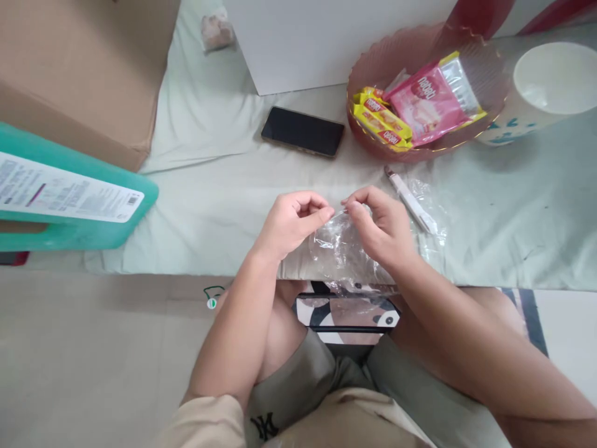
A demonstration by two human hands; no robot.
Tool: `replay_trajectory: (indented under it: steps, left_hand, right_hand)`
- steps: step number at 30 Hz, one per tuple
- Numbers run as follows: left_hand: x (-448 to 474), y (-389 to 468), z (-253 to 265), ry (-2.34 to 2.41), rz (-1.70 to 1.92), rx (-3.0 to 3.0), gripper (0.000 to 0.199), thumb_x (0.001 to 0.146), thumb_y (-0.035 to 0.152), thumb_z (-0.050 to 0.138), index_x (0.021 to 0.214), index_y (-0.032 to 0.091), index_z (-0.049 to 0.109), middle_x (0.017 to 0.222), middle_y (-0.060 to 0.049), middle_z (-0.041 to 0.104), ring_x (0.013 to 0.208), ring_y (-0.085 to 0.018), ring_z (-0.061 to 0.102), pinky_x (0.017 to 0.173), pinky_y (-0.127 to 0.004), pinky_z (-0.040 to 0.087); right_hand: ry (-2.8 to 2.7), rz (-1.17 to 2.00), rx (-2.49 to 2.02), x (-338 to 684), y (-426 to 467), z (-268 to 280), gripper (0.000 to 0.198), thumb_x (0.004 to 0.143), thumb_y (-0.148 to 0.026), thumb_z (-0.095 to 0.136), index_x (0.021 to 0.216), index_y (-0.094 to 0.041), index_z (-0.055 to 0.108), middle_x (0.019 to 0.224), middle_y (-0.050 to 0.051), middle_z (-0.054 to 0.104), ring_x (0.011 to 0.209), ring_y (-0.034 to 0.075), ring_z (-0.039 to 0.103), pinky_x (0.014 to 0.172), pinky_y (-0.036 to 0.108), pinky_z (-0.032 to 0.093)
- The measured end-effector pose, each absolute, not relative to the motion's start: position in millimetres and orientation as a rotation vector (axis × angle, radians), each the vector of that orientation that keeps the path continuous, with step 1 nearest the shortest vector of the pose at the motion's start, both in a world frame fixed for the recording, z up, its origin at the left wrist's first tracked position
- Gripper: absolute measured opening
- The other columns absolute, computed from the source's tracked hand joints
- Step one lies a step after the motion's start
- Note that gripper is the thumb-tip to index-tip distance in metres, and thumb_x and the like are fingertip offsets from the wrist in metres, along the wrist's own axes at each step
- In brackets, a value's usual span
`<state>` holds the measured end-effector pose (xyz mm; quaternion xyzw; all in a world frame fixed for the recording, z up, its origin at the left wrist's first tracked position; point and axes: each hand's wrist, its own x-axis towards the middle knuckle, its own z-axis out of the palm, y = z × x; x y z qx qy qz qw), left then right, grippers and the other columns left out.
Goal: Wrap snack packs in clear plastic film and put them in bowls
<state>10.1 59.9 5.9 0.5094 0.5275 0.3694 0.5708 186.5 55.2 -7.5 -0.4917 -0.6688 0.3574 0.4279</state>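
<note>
A clear plastic bag (342,246) hangs between my two hands over the front edge of the cloth-covered table. My left hand (298,221) pinches the bag's upper edge between thumb and finger. Close beside it, my right hand (380,224) pinches the same edge from the other side. The bag looks thin and crinkled, and its lower part drapes past the table edge. Just right of my right hand lies a slim white tool with a dark end (410,200), on or beside more clear plastic (436,214). Its exact kind is hard to make out.
A black phone (303,130) lies behind my hands. Beyond it stand a pink bowl (361,71) of wrapped snacks (429,99), a white cup (550,87) and a white box (326,40). To the left are a cardboard box (79,68) and a green container (135,211).
</note>
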Motion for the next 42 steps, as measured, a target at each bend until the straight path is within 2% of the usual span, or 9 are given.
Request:
replay_trajectory:
  steps: [4, 7, 10, 19, 26, 32, 36, 39, 42]
  left_hand:
    - [14.0, 62.8, 2.7, 1.124, 0.850, 1.131, 0.025, 0.075, 0.038, 0.076, 0.068, 0.019, 0.062, 0.056, 0.004, 0.053, 0.049, -0.007, 0.044, 0.047, -0.022, 0.035]
    - [15.1, 65.2, 0.5, 1.098, 0.872, 1.078, 0.028, 0.073, 0.040, 0.079, 0.067, 0.019, 0.060, 0.057, 0.004, 0.054, 0.050, -0.007, 0.047, 0.047, -0.022, 0.037]
    - [15.7, 66.0, -0.6, 1.065, 0.887, 1.038, 0.030, 0.071, 0.039, 0.080, 0.067, 0.020, 0.057, 0.060, 0.003, 0.055, 0.052, -0.007, 0.049, 0.050, -0.022, 0.040]
    - [23.2, 65.7, -1.0, 1.130, 1.001, 1.068, 0.032, 0.075, 0.033, 0.078, 0.088, 0.023, 0.050, 0.092, 0.000, 0.065, 0.084, -0.013, 0.067, 0.073, -0.025, 0.055]
    - [23.5, 66.9, -2.3, 1.069, 0.976, 0.969, 0.030, 0.073, 0.032, 0.081, 0.084, 0.021, 0.056, 0.071, 0.003, 0.064, 0.066, -0.011, 0.066, 0.066, -0.024, 0.055]
    - [22.6, 69.9, -5.6, 0.981, 1.001, 0.882, 0.038, 0.066, 0.034, 0.089, 0.083, 0.019, 0.058, 0.068, 0.004, 0.063, 0.062, -0.009, 0.064, 0.063, -0.022, 0.055]
    - [22.1, 71.0, -9.7, 0.933, 1.027, 0.915, 0.039, 0.066, 0.028, 0.088, 0.091, 0.021, 0.058, 0.079, 0.003, 0.063, 0.072, -0.011, 0.066, 0.069, -0.024, 0.057]
    - [22.1, 70.5, -14.8, 0.904, 1.072, 0.981, 0.050, 0.064, 0.023, 0.088, 0.102, 0.026, 0.056, 0.092, 0.002, 0.061, 0.082, -0.012, 0.067, 0.073, -0.026, 0.057]
    - [24.0, 69.2, -18.8, 0.873, 1.073, 1.014, 0.059, 0.063, 0.022, 0.089, 0.110, 0.030, 0.054, 0.099, 0.002, 0.058, 0.082, -0.011, 0.064, 0.071, -0.026, 0.056]
  right_hand:
    - [-1.411, 1.147, -1.171, 184.4, 59.9, -9.8, 0.015, 0.094, -0.035, 0.058, 0.084, -0.023, 0.058, 0.071, -0.003, 0.063, 0.065, 0.014, 0.063, 0.063, 0.029, 0.051]
    - [-1.284, 1.267, -1.161, 184.0, 60.2, -11.9, 0.020, 0.094, -0.041, 0.063, 0.085, -0.024, 0.058, 0.060, -0.006, 0.053, 0.047, 0.009, 0.051, 0.046, 0.024, 0.041]
    - [-1.235, 1.326, -1.156, 185.7, 58.4, -11.3, 0.022, 0.093, -0.042, 0.066, 0.082, -0.025, 0.057, 0.053, -0.009, 0.044, 0.039, 0.008, 0.041, 0.039, 0.023, 0.036]
    - [-1.301, 1.246, -1.221, 188.5, 51.1, -9.5, 0.017, 0.092, -0.035, 0.066, 0.080, -0.024, 0.061, 0.053, -0.006, 0.050, 0.043, 0.010, 0.045, 0.039, 0.024, 0.032]
    - [-1.311, 1.259, -1.222, 190.0, 50.9, -7.0, 0.014, 0.090, -0.027, 0.062, 0.077, -0.023, 0.059, 0.052, -0.007, 0.048, 0.042, 0.009, 0.041, 0.041, 0.025, 0.030]
    - [-1.298, 1.274, -1.270, 193.1, 51.3, -3.2, 0.012, 0.089, -0.025, 0.059, 0.077, -0.022, 0.057, 0.054, -0.006, 0.047, 0.046, 0.009, 0.042, 0.044, 0.025, 0.030]
    - [-1.302, 1.278, -1.268, 193.6, 51.4, -4.0, 0.012, 0.088, -0.026, 0.058, 0.076, -0.022, 0.057, 0.055, -0.006, 0.048, 0.047, 0.009, 0.041, 0.045, 0.025, 0.030]
    - [-1.316, 1.264, -1.271, 193.3, 51.1, -5.1, 0.012, 0.087, -0.027, 0.058, 0.076, -0.022, 0.057, 0.055, -0.006, 0.047, 0.047, 0.009, 0.041, 0.046, 0.025, 0.030]
    - [-1.348, 1.239, -1.286, 192.2, 49.6, -5.4, 0.012, 0.087, -0.027, 0.059, 0.076, -0.022, 0.058, 0.053, -0.006, 0.046, 0.047, 0.010, 0.041, 0.046, 0.025, 0.029]
